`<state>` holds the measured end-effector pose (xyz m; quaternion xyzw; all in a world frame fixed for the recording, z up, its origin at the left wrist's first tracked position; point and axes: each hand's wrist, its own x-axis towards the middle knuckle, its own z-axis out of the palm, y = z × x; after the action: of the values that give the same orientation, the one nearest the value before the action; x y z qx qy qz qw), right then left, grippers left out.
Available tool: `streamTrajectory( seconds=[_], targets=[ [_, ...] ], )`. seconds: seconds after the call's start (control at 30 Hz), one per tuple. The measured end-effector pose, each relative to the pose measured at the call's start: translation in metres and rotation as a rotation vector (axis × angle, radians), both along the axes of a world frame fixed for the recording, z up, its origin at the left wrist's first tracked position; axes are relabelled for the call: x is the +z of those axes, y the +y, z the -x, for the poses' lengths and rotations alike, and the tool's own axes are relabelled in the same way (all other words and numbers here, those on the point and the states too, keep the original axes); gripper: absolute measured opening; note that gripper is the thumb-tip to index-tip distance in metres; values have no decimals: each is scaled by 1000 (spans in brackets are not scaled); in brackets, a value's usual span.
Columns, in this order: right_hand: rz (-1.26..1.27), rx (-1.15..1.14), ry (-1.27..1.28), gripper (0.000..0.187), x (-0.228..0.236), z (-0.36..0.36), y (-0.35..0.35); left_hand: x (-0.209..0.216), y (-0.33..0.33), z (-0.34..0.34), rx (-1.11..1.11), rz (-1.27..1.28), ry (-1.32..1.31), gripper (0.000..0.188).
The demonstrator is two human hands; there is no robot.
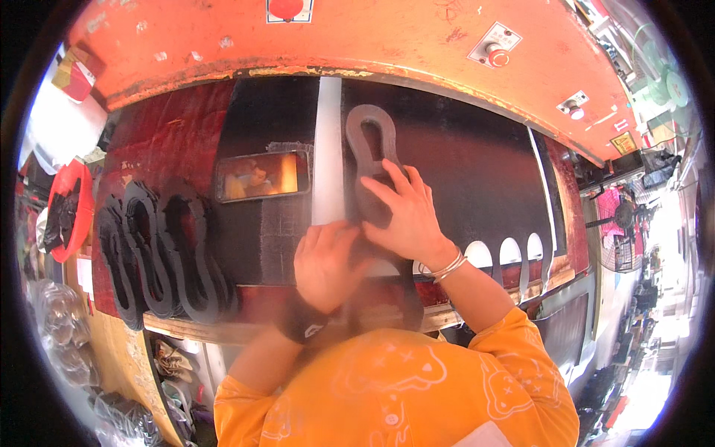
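Observation:
A dark, sole-shaped ring piece (371,138) with an oval opening lies upright on the black sheet in front of me. My right hand (410,216) rests over its lower part, fingers spread and fingertips touching it, with bangles at the wrist. Close beside its near end is my left hand (324,264), with a dark band on the wrist. Motion blurs its fingers, so whether it grips anything is unclear. The near end of the piece is partly hidden by both hands.
Stacks of similar dark cut pieces (190,253) stand at the left. A phone (262,176) lies beside a white strip (328,149). The black sheet (462,164) has rounded cut-outs along its near edge. Behind it rises an orange machine beam (372,37) with a red button (497,54).

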<state>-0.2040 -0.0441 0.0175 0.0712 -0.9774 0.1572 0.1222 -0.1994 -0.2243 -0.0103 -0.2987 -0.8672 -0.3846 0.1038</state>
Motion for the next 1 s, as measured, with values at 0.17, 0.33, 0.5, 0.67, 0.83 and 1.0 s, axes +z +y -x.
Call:
streamTrajectory(
  seconds=[0.17, 0.33, 0.5, 0.67, 0.83, 1.0],
  targets=[
    [-16, -3, 16, 64, 3, 1, -5, 3, 2, 7, -13, -3, -19, 45],
    [51, -2, -19, 64, 3, 13, 1, 3, 5, 18, -29, -4, -21, 42],
    [393, 12, -19, 64, 10, 3, 67, 6, 0, 27, -64, -15, -54, 41],
    [-206, -454, -90, 53, -6, -25, 133, 10, -13, 7, 42, -122, -242, 45],
    [-18, -414, 155, 49, -38, 14, 165, -6, 4, 14, 27, -98, -329, 39],
    [267, -390, 745, 52, -13, 57, 253, -18, 25, 56, 37, -18, -210, 34]
  ],
)
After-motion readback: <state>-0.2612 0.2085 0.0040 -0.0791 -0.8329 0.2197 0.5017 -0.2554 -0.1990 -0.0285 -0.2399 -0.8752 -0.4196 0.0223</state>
